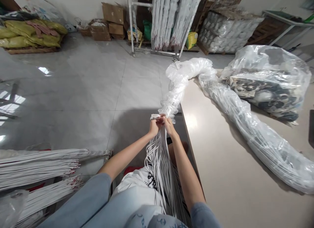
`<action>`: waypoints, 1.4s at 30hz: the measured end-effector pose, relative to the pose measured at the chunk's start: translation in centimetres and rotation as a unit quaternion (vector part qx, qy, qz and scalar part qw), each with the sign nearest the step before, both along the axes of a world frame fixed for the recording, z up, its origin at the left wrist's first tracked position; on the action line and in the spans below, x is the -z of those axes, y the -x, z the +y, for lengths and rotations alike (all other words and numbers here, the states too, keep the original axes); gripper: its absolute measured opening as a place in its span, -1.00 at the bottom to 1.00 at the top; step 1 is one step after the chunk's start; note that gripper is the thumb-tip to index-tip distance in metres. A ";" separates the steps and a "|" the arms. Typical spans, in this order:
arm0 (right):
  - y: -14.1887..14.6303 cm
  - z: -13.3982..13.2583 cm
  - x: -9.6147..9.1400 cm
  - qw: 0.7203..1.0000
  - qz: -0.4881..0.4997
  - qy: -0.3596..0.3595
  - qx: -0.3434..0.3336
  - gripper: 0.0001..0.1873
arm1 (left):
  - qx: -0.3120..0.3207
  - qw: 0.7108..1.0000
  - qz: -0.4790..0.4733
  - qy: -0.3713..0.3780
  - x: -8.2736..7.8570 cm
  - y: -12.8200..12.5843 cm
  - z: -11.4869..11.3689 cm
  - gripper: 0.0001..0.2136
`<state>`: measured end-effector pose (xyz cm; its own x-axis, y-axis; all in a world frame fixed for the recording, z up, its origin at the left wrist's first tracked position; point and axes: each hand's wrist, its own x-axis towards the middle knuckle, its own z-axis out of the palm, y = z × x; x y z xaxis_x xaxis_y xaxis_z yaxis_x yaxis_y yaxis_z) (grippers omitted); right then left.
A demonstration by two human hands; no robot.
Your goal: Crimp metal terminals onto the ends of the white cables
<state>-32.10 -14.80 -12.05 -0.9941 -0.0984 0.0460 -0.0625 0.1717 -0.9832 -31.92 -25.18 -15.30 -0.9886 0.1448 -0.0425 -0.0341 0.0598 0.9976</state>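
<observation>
Our L hand (pixel 155 126) and R hand (pixel 169 124) are side by side just off the L edge of the table (pixel 220 169), both w/ fingers closed on the gathered mouth of a clear plastic sleeve (pixel 171 97), around the neck of a bundle of thin white cables (pixel 160 156); exactly which layers each thumb pinches is too small to tell. To do this well, we'd keep both grips close together, thumbs opposed, & work the film a little at a time, evenly all round, so it doesn't snag on a stray cable or tear. Loose ends below our hands fan out beside the table's L edge, down toward our lap, some looping outward, so we'd comb those in line first & avoid tugging single strands. Beyond our fingers the sleeve is bunched in thick folds, arching up over the table's far L corner; worth keeping slack there, w/ no twist. From that corner a filled length of sleeve (pixel 242 123) runs diagonally across the tabletop, cables showing thru; it'd prob. serve as an anchor, so pull gently. A clear bag (pixel 267 84) of patterned pieces sits at the table's far R; we'd keep film clear of it.
</observation>
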 end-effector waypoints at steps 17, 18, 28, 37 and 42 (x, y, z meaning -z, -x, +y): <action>-0.9 0.7 -3.3 0.978 0.045 -0.145 0.140 -0.71 | 0.065 0.997 -0.036 0.005 1.8 1.9 -1.3 -0.78; -1.1 1.2 -3.6 0.970 0.040 -0.156 0.180 -0.69 | 0.068 0.997 -0.033 0.010 1.9 1.9 -1.3 -0.80; -8.4 -2.7 -2.0 0.922 0.085 -0.104 0.362 -0.64 | 0.084 0.996 0.012 0.031 1.8 1.8 -1.6 -0.79; -5.6 0.7 -3.7 0.918 0.160 0.013 0.363 -0.45 | 0.097 0.992 0.044 0.067 0.7 2.0 -2.2 -0.80; -7.3 -0.9 -1.3 0.948 0.190 -0.141 0.213 -0.67 | 0.089 0.991 0.053 0.081 0.8 2.2 -2.3 -0.80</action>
<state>-24.81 -15.75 -10.75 -0.8633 0.2471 0.4400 -0.2685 0.5132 -0.8152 -34.14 -27.52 -16.06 -0.9481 0.3170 0.0229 0.0954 0.2151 0.9719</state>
